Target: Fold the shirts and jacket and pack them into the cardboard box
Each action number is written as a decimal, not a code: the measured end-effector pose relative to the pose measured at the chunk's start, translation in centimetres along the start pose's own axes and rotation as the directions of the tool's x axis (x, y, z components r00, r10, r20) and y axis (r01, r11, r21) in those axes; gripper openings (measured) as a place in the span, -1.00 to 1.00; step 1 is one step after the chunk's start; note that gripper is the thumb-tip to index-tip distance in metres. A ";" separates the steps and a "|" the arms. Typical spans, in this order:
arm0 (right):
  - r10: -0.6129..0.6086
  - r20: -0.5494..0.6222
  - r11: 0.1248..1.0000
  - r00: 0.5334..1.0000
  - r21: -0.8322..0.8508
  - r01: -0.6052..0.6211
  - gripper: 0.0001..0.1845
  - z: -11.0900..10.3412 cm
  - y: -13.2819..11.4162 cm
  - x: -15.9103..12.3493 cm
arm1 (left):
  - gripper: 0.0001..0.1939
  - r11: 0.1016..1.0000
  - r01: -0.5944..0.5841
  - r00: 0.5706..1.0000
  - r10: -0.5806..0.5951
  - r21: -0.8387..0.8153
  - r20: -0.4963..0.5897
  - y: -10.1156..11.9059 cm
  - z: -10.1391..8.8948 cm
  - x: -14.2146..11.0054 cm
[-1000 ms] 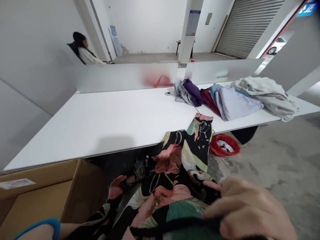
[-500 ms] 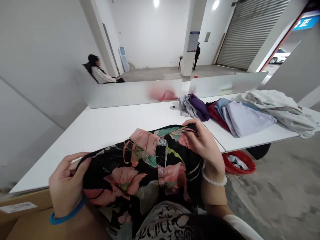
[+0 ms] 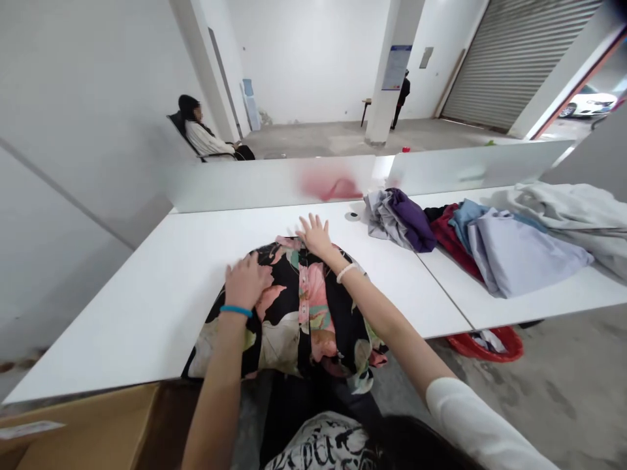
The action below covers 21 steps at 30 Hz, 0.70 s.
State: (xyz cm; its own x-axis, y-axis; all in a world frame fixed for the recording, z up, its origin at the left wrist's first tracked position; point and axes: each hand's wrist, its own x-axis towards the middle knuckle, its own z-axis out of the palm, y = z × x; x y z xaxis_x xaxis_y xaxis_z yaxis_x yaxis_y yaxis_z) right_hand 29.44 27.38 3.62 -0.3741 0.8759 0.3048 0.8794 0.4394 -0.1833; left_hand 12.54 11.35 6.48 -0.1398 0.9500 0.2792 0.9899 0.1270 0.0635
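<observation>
Left hand (image 3: 247,282) open, palm down on the patterned shirt (image 3: 289,333), fingers slightly blurred; right hand (image 3: 316,236) open, fingers spread, at the collar (image 3: 290,242). Neither grips the cloth. The shirt lies on the white table (image 3: 147,294), its lower end over the front edge. Half a second earlier, both hands pinched the shirt and held it up.

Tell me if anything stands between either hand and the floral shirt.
Nothing visible does: the left hand is over the floral shirt, and the right hand is at its collar, with nothing between. The grey and purple bundle lies off to the right on the white table.
</observation>
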 end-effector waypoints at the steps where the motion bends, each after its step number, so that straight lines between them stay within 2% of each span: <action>1: -0.007 0.089 1.000 0.996 0.009 0.006 -0.33 1.9 -0.3 -0.7 | -0.51 1.000 -0.019 0.998 0.018 0.005 0.058 0.3 1.8 -1.6; 3: 0.004 0.212 1.000 0.977 0.019 -0.008 -0.29 5.1 -0.6 -1.8 | -0.47 0.999 -0.039 0.995 0.037 0.012 0.088 0.5 4.5 -4.8; 5: 0.020 0.257 1.000 0.966 0.012 -0.023 -0.27 7.2 -0.5 -1.8 | -0.46 0.999 -0.016 0.997 0.014 0.034 0.072 -0.1 6.1 -7.8; 9: -0.028 0.239 1.000 0.971 0.006 0.028 -0.27 9.1 0.4 0.8 | -0.43 0.996 0.049 0.999 -0.049 0.070 0.000 -2.0 7.3 -12.6; 12: -0.050 0.253 0.999 0.966 -0.007 0.054 -0.28 10.0 1.0 3.8 | -0.38 0.993 0.074 0.997 -0.070 0.093 -0.038 -3.3 8.1 -14.6; 16: -0.055 0.287 0.998 0.956 -0.006 0.059 -0.27 11.3 1.2 7.9 | -0.39 0.989 0.084 0.996 -0.080 0.124 -0.032 -4.6 9.7 -13.9; 21: -0.039 0.290 0.999 0.956 -0.008 0.043 -0.26 12.4 1.2 11.8 | -0.42 0.993 0.064 0.998 -0.066 0.104 0.017 -7.1 10.7 -9.8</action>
State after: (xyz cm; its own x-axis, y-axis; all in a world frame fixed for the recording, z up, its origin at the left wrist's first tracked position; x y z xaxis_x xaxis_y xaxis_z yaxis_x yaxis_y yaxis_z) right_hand 22.42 40.69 -4.62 -0.4776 0.8781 0.0271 0.8648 0.4754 -0.1619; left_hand 7.11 4.24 -6.96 -0.2045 0.9444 0.2576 0.9761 0.2164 -0.0183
